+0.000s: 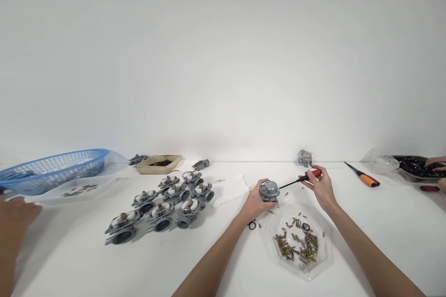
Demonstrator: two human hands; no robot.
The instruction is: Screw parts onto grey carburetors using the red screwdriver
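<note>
A grey metal carburetor (270, 189) is gripped in my left hand (253, 203), its rounded bowl facing up. My right hand (321, 187) holds a screwdriver (312, 175) by its red handle. The dark shaft points left and down, and its tip meets the right side of the carburetor; the exact contact is too small to make out. Just below both hands sits a clear angular plastic tray (302, 271) with many small brass screws or jets in it. A black rubber ring (252, 225) lies beside my left wrist.
Several carburetors (160, 216) stand in rows to the left. Behind them are a yellowish tray (174, 162) and a blue basket (69, 167). Pliers (365, 179) and a black-filled tray (407, 174) lie right. Other people's hands (17, 222) show at both edges. Another carburetor (305, 158) is by the wall.
</note>
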